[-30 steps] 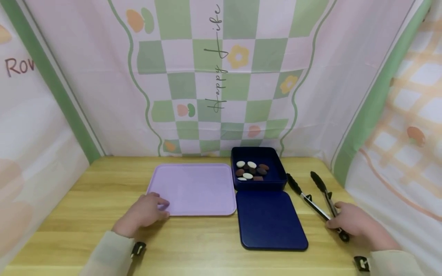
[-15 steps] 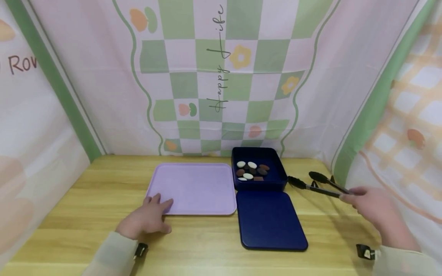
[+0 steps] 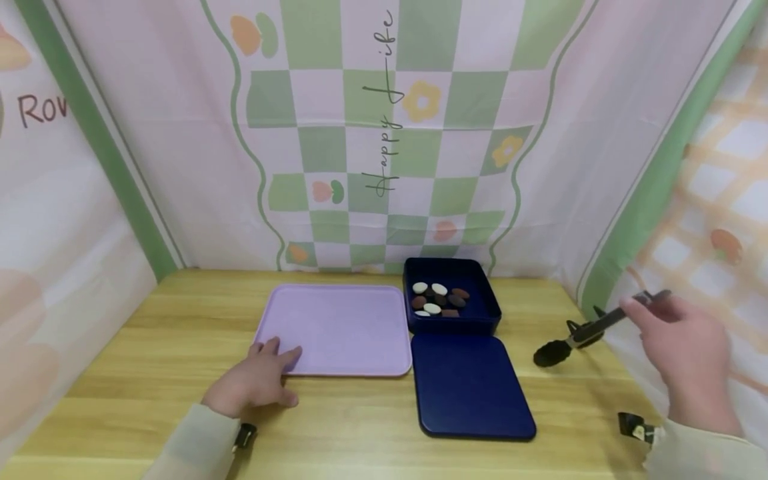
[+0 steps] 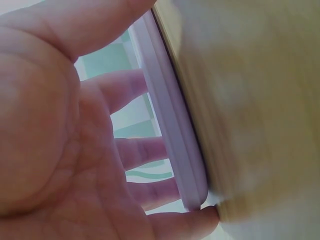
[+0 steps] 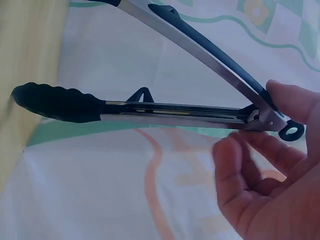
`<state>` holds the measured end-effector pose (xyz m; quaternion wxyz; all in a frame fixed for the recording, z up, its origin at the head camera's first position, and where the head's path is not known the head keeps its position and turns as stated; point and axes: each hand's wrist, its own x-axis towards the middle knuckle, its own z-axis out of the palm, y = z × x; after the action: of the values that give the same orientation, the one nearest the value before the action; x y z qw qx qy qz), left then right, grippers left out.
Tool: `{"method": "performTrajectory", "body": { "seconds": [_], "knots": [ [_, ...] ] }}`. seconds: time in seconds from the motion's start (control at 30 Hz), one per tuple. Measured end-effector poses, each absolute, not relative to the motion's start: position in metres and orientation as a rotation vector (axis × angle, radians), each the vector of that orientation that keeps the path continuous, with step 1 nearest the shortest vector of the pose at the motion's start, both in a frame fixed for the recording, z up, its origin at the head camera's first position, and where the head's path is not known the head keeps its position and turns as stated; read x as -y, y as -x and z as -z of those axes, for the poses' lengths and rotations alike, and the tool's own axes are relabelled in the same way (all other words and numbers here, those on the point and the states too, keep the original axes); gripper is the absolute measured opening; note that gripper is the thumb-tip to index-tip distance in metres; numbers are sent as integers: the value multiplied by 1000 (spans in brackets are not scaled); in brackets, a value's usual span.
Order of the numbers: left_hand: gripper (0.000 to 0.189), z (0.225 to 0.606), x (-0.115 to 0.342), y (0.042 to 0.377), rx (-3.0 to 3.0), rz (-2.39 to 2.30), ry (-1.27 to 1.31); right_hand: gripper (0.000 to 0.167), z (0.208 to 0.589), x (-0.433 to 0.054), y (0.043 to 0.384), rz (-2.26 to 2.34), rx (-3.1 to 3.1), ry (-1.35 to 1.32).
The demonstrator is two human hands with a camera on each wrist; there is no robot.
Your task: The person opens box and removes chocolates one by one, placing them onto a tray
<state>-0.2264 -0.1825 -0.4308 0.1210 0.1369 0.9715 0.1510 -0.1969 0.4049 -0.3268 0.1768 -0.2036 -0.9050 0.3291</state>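
Note:
In the head view, my right hand (image 3: 690, 340) holds black-and-silver tongs (image 3: 606, 321) raised over the table's right side. The right wrist view shows the thumb and fingers pinching the tongs (image 5: 175, 120) near the hinge; their two arms are spread apart, with nothing seen between them. My left hand (image 3: 252, 381) lies at the near left corner of a flat lilac tray (image 3: 342, 327), its fingers spread over the rim. From the left wrist, the straight fingers reach across the edge of the tray (image 4: 172, 110).
A dark blue box (image 3: 453, 325) behind holds several white, brown and dark oval pieces (image 3: 432, 309) plus a brown squarish one. Its flat blue lid-like panel (image 3: 471, 387) lies in front of it, right of the tray. Patterned cloth (image 3: 384, 133) hangs behind and at both sides.
My right hand has lifted the tongs off the table and turned them, drawing their tips away from the box. My left hand's fingers have spread out at the tray corner.

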Motion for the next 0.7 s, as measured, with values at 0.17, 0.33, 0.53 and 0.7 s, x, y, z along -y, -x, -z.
{"method": "performTrajectory", "body": {
  "seconds": [0.17,0.33,0.53,0.7],
  "knots": [
    [90,432,184,228,-2839,-430,-387,81,333,-399,205,-1021,2578,446],
    [91,434,185,228,-2832,-423,-362,91,343,-401,214,-1029,2646,319],
    [92,432,184,229,-2835,-435,-359,94,358,-407,225,-1037,2658,148],
    [92,432,184,229,-2830,-438,-351,98,367,-409,230,-1069,2606,48]
  ]
}}
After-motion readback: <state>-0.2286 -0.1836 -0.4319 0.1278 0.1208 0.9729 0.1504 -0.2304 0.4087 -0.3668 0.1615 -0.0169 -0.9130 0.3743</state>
